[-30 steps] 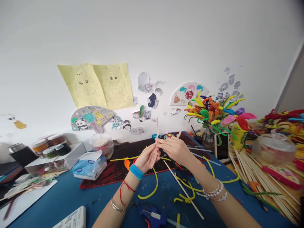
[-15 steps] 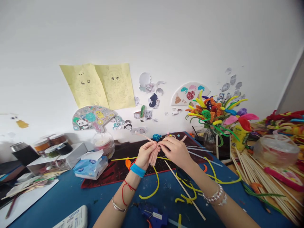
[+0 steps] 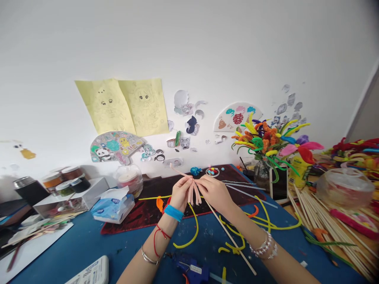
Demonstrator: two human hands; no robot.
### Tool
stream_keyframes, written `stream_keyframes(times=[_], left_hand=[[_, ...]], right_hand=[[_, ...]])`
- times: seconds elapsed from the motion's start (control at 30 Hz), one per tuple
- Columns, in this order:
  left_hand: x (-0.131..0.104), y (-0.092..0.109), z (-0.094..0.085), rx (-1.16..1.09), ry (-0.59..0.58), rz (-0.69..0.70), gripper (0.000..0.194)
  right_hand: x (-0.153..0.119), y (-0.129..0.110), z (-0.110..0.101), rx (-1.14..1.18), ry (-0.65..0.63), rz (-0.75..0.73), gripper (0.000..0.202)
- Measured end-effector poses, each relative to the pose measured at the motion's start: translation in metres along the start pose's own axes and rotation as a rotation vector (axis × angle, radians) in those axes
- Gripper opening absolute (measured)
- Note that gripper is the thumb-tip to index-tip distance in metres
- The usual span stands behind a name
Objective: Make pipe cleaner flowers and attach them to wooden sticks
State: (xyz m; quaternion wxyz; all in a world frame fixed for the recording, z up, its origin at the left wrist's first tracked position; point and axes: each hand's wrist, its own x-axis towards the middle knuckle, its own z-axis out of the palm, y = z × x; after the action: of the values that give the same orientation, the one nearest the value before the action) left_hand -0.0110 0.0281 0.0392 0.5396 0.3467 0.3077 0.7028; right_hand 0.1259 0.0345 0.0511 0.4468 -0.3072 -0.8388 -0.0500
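Both hands meet over the dark mat at mid-table, pinching a bunch of pale pink pipe cleaners (image 3: 194, 194). My left hand (image 3: 181, 192) is closed on the bunch from the left, a blue band round its wrist. My right hand (image 3: 213, 191) is closed on it from the right, knuckles up, its fingertips partly hidden. Several pink ends hang down between the hands, and one strand sticks out to the upper left. Below them a yellow pipe cleaner (image 3: 194, 232) curves on the blue table. A wooden stick (image 3: 232, 238) lies slanted under the right forearm.
A blue glue gun (image 3: 189, 267) lies at the front. Tissues (image 3: 114, 207) and paint jars (image 3: 71, 187) are at left. A bowl of pompoms (image 3: 212, 172) sits behind the hands. At right stand a vase of pipe-cleaner flowers (image 3: 263, 167) and many wooden sticks (image 3: 328, 228).
My right hand has come lower and closer to the left, its fingers now against the bunch. The hanging pink ends have spread apart, and the pompom bowl shows more.
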Motion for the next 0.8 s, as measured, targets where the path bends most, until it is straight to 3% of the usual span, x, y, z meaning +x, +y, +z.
stream_keyframes(times=[0.13,0.3,0.4,0.6,0.73,0.8], left_hand=[[0.002,0.001,-0.004,0.045,-0.005,0.035,0.028],[0.004,0.000,-0.011,0.209,-0.016,0.126,0.022],[0.000,-0.001,-0.009,0.276,-0.043,0.170,0.018],[-0.002,0.000,-0.005,0.117,-0.209,-0.007,0.016],[-0.003,0.005,-0.008,0.087,-0.342,-0.178,0.022],[-0.005,0.011,-0.009,0.175,-0.410,-0.171,0.033]], right_hand=[[0.001,-0.004,0.003,0.284,0.020,0.168,0.020],[0.004,-0.002,0.011,0.817,-0.150,0.582,0.027],[0.006,0.000,0.012,0.968,-0.194,0.703,0.033],[0.011,0.004,0.003,1.144,-0.316,0.749,0.031],[0.012,0.002,-0.013,0.940,-0.386,0.581,0.015],[0.011,-0.001,-0.021,0.801,-0.407,0.481,0.012]])
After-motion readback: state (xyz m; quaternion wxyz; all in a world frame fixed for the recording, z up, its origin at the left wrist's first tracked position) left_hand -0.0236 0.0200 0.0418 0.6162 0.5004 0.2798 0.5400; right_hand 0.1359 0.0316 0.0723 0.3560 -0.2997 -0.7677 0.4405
